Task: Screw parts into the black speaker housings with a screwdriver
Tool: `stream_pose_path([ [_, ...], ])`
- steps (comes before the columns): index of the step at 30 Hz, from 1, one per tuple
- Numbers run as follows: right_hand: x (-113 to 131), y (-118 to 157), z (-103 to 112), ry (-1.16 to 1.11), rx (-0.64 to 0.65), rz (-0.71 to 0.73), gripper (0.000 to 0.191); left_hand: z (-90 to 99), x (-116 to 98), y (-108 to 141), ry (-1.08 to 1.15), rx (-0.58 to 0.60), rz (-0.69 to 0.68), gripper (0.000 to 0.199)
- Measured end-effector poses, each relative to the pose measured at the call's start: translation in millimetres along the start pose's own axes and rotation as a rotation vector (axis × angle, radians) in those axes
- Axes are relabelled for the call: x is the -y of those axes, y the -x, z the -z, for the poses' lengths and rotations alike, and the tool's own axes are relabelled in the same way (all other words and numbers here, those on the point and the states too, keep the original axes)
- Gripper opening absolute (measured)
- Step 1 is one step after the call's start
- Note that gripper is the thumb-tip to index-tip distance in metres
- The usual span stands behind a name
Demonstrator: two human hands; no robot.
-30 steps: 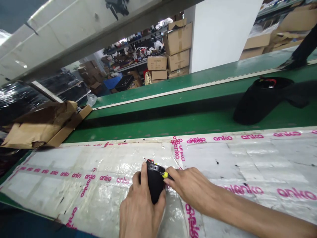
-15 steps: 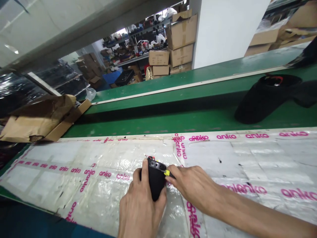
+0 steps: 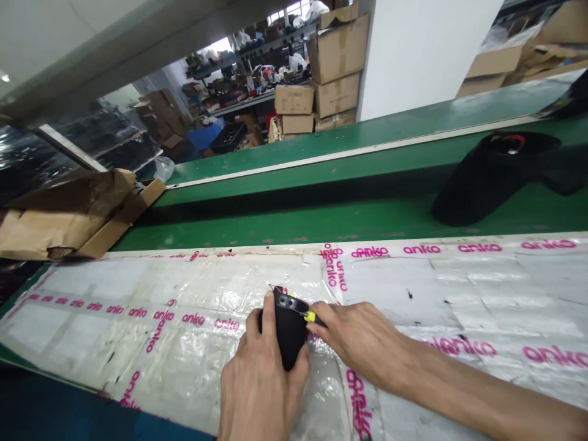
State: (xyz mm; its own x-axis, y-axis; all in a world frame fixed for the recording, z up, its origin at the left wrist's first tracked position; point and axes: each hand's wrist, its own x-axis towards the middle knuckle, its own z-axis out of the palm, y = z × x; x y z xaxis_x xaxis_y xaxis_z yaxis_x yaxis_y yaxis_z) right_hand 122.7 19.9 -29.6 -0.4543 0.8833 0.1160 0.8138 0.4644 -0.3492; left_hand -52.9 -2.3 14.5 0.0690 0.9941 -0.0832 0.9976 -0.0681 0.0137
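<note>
My left hand [image 3: 263, 373] is wrapped round a black cloth-covered cylinder [image 3: 289, 343] that looks like a portable speaker, held tilted over the plastic-covered bench. Its upper rim carries a black strip with several small round spots, and red wire ends stick out above it. In my right hand [image 3: 356, 331] is a small tool with a yellow-and-black handle [image 3: 312, 316]. The tool's thin metal tip touches the right side of the rim; its exact kind is hard to make out. My right fingers are closed round the handle, and they hide most of it.
Behind the bench covering [image 3: 390, 288] runs a green conveyor belt [image 3: 257, 226]. Another black cylinder [image 3: 482, 177] with red wires lies on it at the right. An open cardboard box [image 3: 114, 220] with brown paper is at the left. Stacked cartons [image 3: 340, 55] stand behind.
The view has shifted slightly. Both hands keep their grip on the speaker and the tool, with hardly any movement against each other.
</note>
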Motion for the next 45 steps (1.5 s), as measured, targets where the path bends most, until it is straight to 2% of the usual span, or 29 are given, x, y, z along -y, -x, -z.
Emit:
stream_pose_path([
  [10,1,1,0,0.007,0.003,-0.002,0.012,3.7,-7,0,-0.018,0.008,0.022,0.076],
  [16,6,0,3,0.094,0.026,-0.001,0.014,4.6,-11,0,-0.044,0.020,0.036,0.075],
  [19,4,-2,2,0.104,0.023,0.018,0.015,6.1,-3,-2,0.001,0.069,0.028,0.078],
  [24,-1,1,-3,0.091,-0.010,0.057,0.017,5.5,22,-10,0.264,0.159,-0.037,0.079],
  [26,-1,1,-2,0.097,-0.015,0.063,0.018,4.3,26,-12,0.300,0.186,-0.030,0.079],
  [34,-2,-10,16,0.146,0.130,0.094,0.019,1.2,26,-14,0.277,0.193,0.004,0.084],
  [38,-5,-14,15,0.114,0.126,0.156,0.017,3.3,29,-18,0.359,0.233,0.011,0.085],
  [45,4,-15,15,0.153,0.149,0.081,0.017,3.1,26,-17,0.353,0.197,0.022,0.084],
])
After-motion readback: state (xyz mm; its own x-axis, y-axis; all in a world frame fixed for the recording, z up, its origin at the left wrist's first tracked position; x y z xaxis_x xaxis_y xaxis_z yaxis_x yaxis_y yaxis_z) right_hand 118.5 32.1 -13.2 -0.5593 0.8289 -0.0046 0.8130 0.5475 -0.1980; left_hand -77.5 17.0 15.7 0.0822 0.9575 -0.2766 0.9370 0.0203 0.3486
